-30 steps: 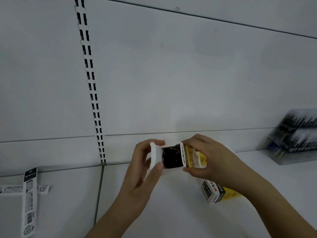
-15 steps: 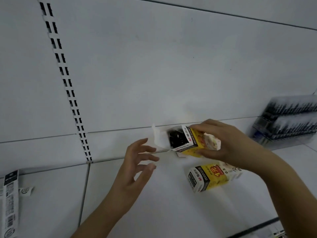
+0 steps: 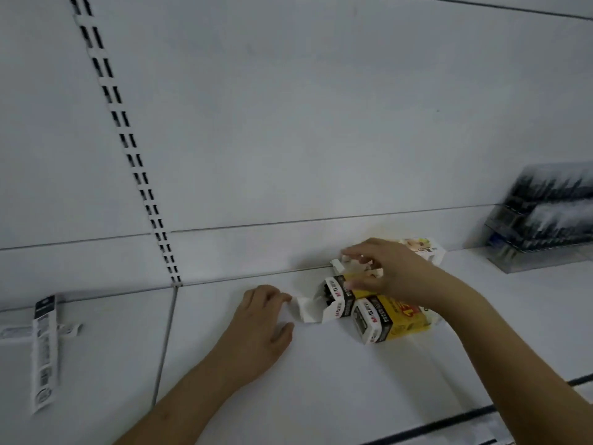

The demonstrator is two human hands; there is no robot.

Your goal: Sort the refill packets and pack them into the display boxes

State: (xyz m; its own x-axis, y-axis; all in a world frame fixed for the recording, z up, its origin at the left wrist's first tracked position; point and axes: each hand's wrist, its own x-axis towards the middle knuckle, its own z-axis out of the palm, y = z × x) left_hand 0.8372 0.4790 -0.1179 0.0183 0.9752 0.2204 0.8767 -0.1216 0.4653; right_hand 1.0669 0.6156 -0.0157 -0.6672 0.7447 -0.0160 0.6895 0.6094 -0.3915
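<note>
- Lowered since half a second ago: open yellow, black and white cardboard display box (image 3: 337,301), now lying on the white shelf (image 3: 288,396), flap (image 3: 306,311) spread leftward.
- Right hand (image 3: 385,271) curled over the box top, grasping it.
- Left hand (image 3: 260,319) loosely curled, fingertips (image 3: 284,297) at the flap edge; pinching or only touching, cannot tell.
- Likely light, thin card, easily crushed; best held by the stiff side walls, not the flap.
- Counted: three boxes, one closed (image 3: 390,319), one behind (image 3: 423,248); two loose flat white refill packets (image 3: 43,351) far left; one clear rack of pens (image 3: 545,216).
</note>
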